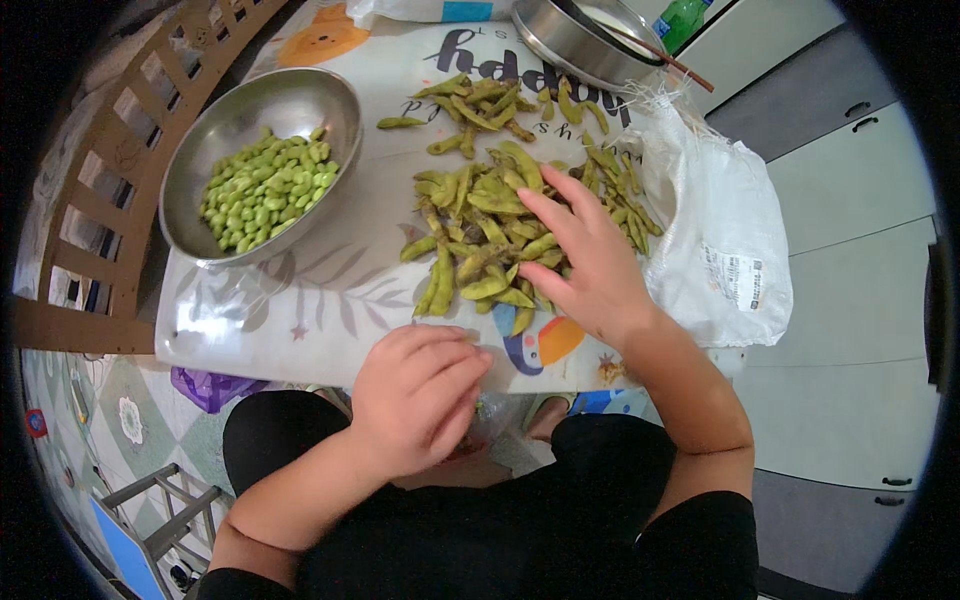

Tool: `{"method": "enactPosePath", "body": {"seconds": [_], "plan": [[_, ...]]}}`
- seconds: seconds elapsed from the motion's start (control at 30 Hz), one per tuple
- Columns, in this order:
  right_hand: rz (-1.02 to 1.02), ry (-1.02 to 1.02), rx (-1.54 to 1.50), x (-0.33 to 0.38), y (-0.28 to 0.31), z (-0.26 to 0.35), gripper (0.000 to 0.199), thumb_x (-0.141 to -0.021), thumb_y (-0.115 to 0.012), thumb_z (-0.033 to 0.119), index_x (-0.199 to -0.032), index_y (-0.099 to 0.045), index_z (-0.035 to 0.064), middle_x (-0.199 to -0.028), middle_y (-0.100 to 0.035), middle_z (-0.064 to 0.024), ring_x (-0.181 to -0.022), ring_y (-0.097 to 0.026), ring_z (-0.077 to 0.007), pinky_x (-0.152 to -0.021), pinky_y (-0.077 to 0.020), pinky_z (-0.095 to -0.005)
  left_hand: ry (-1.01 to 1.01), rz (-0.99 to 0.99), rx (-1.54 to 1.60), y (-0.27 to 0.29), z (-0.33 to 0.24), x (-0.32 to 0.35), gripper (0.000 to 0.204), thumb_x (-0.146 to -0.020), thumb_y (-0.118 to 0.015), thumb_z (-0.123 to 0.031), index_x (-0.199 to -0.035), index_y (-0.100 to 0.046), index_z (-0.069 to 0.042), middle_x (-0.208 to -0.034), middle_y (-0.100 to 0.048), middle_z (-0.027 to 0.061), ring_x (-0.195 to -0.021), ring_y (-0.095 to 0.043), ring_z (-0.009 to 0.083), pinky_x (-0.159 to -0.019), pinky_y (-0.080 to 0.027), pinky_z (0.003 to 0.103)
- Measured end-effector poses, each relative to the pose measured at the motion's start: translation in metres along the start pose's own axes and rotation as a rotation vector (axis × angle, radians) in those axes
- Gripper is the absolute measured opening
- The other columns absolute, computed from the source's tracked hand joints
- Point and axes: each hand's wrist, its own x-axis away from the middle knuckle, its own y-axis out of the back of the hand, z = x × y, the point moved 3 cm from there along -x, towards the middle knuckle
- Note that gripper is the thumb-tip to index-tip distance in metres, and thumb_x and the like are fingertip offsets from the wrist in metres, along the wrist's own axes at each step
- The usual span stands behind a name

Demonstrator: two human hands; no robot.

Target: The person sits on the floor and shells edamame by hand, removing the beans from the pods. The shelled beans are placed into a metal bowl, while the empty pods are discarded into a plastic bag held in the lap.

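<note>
A loose pile of green edamame pods (480,245) lies in the middle of the table. My right hand (595,260) reaches over the pile's right side, thumb and fingers apart, its fingertips at the pods and nothing seen in its grasp. Close to the table's front edge, my left hand (420,395) is curled with its back upward; whatever its fingers may hold is hidden. At the left stands a steel bowl (185,195), tilted in view, with many shelled green beans (270,190) inside.
A white woven sack (720,240) lies at the table's right, touching the pods. Behind it stands a steel pot (560,45) with a chopstick-like stick (685,72) across it. A wooden slatted rail (120,150) runs along the left. Below hangs a purple bag (210,388).
</note>
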Motion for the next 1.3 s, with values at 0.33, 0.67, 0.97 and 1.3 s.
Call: {"method": "enactPosePath", "body": {"seconds": [0.33,0.67,0.97,1.3], "plan": [[0.099,0.148,-0.226,0.012,0.005,-0.013,0.032,-0.059,-0.060,-0.004,-0.090,-0.055,0.0004,-0.107,-0.048,-0.0184,-0.095,-0.050,-0.0325,-0.080,-0.0422,-0.0370,-0.138,0.256,-0.257,-0.006,0.008,0.013,0.016,-0.068,-0.056,-0.012,-0.084,-0.060,-0.013,-0.085,-0.061,-0.0010,-0.083,-0.056,0.0138,-0.073,-0.040,0.025],[-0.037,0.002,-0.332,0.020,0.022,-0.013,0.017,-0.074,-0.055,0.023,-0.079,-0.049,0.0075,-0.086,-0.055,-0.0123,-0.074,-0.056,-0.0288,-0.060,-0.0478,-0.0329,-0.456,0.409,-0.140,0.000,0.025,0.012,0.014,-0.073,-0.055,-0.008,-0.086,-0.059,-0.010,-0.089,-0.061,0.0024,-0.084,-0.056,0.0149,-0.076,-0.039,0.027],[-0.117,0.021,-0.197,0.021,0.008,-0.015,0.022,-0.069,-0.060,0.020,-0.085,-0.050,0.0085,-0.087,-0.056,-0.0139,-0.078,-0.055,-0.0293,-0.066,-0.0451,-0.0362,-0.345,0.617,-0.174,0.011,0.019,0.021,0.020,-0.073,-0.055,-0.022,-0.093,-0.055,-0.019,-0.096,-0.058,-0.0048,-0.091,-0.049,0.0125,-0.078,-0.036,0.028],[-0.005,0.228,0.097,-0.006,0.011,0.030,0.026,-0.063,-0.058,0.006,-0.089,-0.058,0.0087,-0.115,-0.043,-0.0161,-0.106,-0.040,-0.0341,-0.087,-0.0343,-0.0393,-0.063,0.174,-0.025,0.002,0.014,0.019,0.019,-0.065,-0.058,-0.018,-0.082,-0.062,-0.012,-0.085,-0.060,0.0011,-0.080,-0.056,0.0200,-0.064,-0.044,0.030]]}}
